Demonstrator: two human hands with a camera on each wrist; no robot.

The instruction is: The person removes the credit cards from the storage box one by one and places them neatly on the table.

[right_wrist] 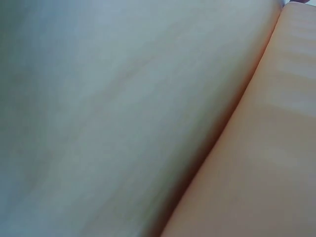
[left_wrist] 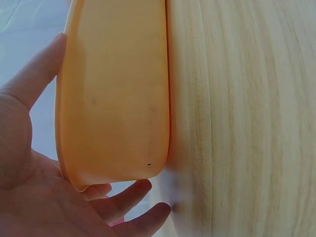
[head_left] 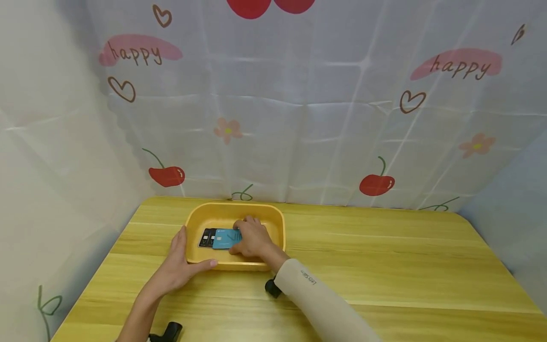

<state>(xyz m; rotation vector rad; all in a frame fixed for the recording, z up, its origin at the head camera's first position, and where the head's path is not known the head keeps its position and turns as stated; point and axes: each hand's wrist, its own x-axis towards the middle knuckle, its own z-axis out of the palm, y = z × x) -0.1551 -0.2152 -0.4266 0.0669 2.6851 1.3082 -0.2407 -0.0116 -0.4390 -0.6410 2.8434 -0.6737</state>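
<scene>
Only the head view shows the whole scene: a yellow rounded-rectangle plastic tray (head_left: 278,227) on a pale wooden table (head_left: 384,256), with a light blue plastic card (head_left: 225,238) lying inside on top of a black card (head_left: 207,237) whose edge pokes out at its 9 o'clock. The left wrist view instead gives the tray's outer wall (left_wrist: 113,98) close up, cupped by the left hand (left_wrist: 29,173) with fingers straight and spread, thumb along the near rim. The right wrist view is a blur of pale sleeve and orange tray wall; no cards appear there.

The tray sits near the table's far edge, at 12 o'clock from the person, close to the cherry-printed cloth backdrop (head_left: 299,95); broad bare tabletop opens toward 3 o'clock.

The right hand (head_left: 253,237) reaches into the tray, fingers curled down onto the blue card's 3 o'clock end; whether it pinches or only presses I cannot tell
</scene>
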